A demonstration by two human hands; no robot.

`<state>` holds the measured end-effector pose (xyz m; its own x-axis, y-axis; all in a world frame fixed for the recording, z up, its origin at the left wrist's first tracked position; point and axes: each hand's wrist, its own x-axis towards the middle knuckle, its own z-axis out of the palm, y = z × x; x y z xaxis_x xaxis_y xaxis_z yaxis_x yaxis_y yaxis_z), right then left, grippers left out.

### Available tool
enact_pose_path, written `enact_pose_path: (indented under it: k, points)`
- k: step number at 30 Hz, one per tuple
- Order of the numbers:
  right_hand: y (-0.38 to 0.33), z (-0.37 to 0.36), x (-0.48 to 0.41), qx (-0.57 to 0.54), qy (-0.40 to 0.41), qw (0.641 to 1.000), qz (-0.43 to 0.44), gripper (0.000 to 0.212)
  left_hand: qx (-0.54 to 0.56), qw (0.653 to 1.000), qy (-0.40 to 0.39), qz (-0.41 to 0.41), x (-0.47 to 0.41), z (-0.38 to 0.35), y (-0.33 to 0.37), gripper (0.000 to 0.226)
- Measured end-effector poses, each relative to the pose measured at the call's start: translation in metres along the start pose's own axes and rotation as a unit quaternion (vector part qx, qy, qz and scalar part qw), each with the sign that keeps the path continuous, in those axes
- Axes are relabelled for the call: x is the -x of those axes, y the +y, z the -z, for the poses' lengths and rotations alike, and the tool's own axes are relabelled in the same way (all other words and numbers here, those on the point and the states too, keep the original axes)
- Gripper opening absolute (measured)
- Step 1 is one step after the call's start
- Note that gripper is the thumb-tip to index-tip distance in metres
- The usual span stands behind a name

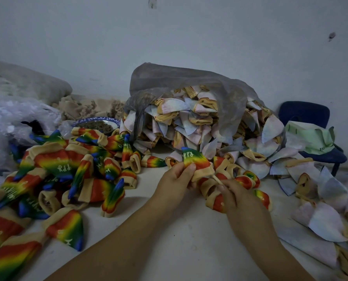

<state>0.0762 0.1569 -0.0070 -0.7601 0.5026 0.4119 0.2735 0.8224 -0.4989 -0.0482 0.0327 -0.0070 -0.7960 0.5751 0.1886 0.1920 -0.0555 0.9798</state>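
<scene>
Our forearms (108, 250) come in from the bottom edge and meet over the white table (169, 240), which fills the lower part of the view. At its far side, against the wall, a grey plastic bag (169, 78) lies slumped with its mouth toward us, and pale inside-out socks (189, 122) spill from it across the right of the table. On the left lies a loose heap of rainbow socks (67, 169) with beige cuffs, some touching, some lying apart. Behind that heap lies crumpled clear plastic (17, 116). At the far right stands a dark blue chair (305, 112) with a pale green item (311, 136) on its seat. A blue-rimmed bowl (96, 123) sits between the clear plastic and the bag.

We hold one rainbow sock (195, 159) just in front of the bag's mouth, above the table, its blue toe pointing up and away from us. Our left hand (175, 183) has its fingers and thumb curled round the sock near the beige cuff. Our right hand (238, 197) pinches a stretched edge of that cuff (217, 179) between thumb and fingertips, just beside the left hand.
</scene>
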Motion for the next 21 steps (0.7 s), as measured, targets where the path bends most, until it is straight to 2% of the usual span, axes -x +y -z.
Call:
enact_pose_path:
  k: [3, 7, 9, 12, 15, 21]
  points:
    - [0.0051, 0.0045, -0.0021, 0.015, 0.008, 0.999, -0.033, 0.025, 0.036, 0.999, -0.02, 0.009, 0.0008, -0.0017, 0.003, 0.028]
    - [0.0021, 0.0068, -0.0029, -0.002, 0.0, 1.0, 0.0, 0.02, 0.135, 0.991, -0.022, 0.014, -0.0045, -0.0003, -0.0014, 0.025]
    - [0.0015, 0.0078, -0.0031, -0.005, -0.002, 1.0, 0.016, 0.021, 0.224, 0.974, -0.031, 0.019, -0.0056, 0.0016, -0.0022, 0.005]
    - [0.0003, 0.0061, -0.002, 0.01, -0.009, 0.999, 0.029, 0.026, 0.304, 0.951, -0.049, 0.043, -0.0052, 0.0036, -0.001, 0.031]
    - [-0.0015, 0.0041, -0.0003, 0.012, -0.011, 0.999, 0.038, 0.025, 0.316, 0.945, -0.058, 0.061, -0.005, 0.0044, 0.0005, 0.02]
    - [-0.0028, 0.0029, -0.0007, 0.02, -0.017, 0.999, 0.028, 0.024, 0.255, 0.965, 0.019, 0.053, -0.0068, 0.0017, -0.0023, 0.023]
